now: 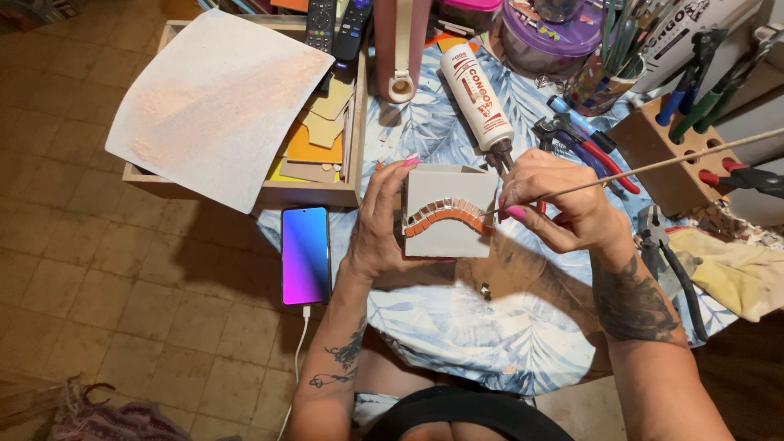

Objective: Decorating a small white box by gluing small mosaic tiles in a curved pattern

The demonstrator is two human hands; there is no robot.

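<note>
My left hand (pixel 377 220) grips the left side of a pale grey square box (pixel 447 237), held above a table with a leaf-print cloth (pixel 457 335). A curved band of small orange and brown mosaic tiles (pixel 445 217) runs across the box's facing side. My right hand (pixel 555 200) pinches a long thin wooden stick (pixel 645 169); its tip touches the right end of the tile band.
A white glue bottle (pixel 478 94) lies behind the box. A lit phone (pixel 305 255) on a cable rests at the table's left edge. A wooden tray (pixel 269 192) holds card pieces under a white sheet (pixel 216 102). Pliers (pixel 674 261), a tool block (pixel 670 155) and a yellow cloth (pixel 739 269) lie to the right.
</note>
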